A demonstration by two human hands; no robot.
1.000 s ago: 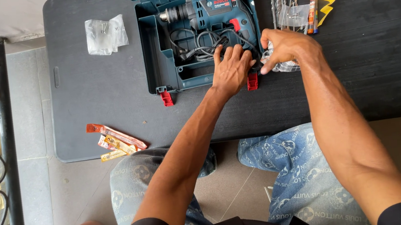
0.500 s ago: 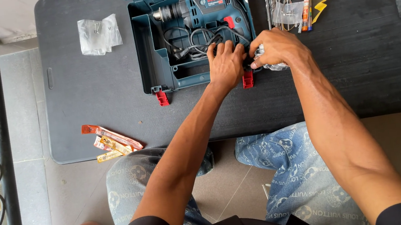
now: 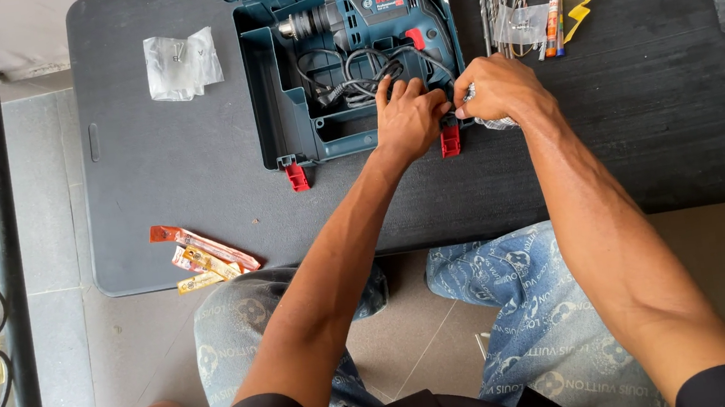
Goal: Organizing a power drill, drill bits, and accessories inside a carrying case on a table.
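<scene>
Orange packets (image 3: 205, 256) lay lower left. At frame centre, the left hand (image 3: 410, 118) lay flat, fingers extended, on the open tool case (image 3: 278, 104). The right hand (image 3: 499, 88), pinching a clear bag (image 3: 492, 122), had closed in against it since a second earlier. Drill (image 3: 368, 14) sat beyond.

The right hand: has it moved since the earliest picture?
Yes. The right hand has drawn left to the blue plastic drill case's front right corner, meeting the left hand.
</scene>
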